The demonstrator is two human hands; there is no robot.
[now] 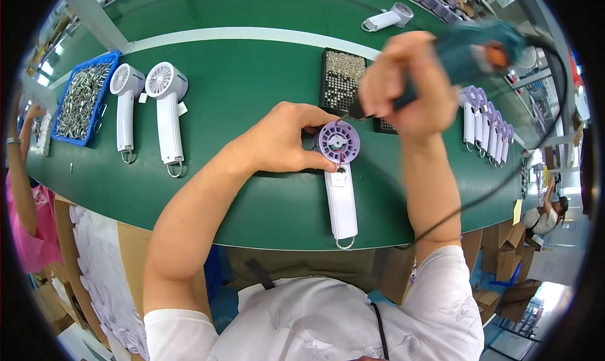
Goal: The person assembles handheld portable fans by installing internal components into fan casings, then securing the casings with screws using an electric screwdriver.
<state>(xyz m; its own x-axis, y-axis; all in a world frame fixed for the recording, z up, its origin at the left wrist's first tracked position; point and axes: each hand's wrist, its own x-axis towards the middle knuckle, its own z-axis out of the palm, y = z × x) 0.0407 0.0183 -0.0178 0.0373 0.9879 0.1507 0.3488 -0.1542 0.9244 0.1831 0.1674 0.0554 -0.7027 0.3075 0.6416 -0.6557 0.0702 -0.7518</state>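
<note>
A handheld fan (342, 203) with a white handle and an open purple head (339, 142) lies on the green table in front of me. Thumb and fingers of my left hand (280, 140) close around the left side of that head. A red wire shows inside it, and a metal ring hangs at the handle's lower end. My right hand (413, 87), blurred by motion, grips a teal electric screwdriver (472, 55). Its dark tip points down and left, close to the top of the fan head; whether it touches cannot be made out.
Behind the fan stands a black screw tray (340, 80). Two white fans (165, 109) lie at left beside a blue bin (82, 99) of metal parts. Several purple-headed fans (485, 125) line the right side. The screwdriver's black cord (498, 188) loops across the right. Another fan (387, 17) lies farther back.
</note>
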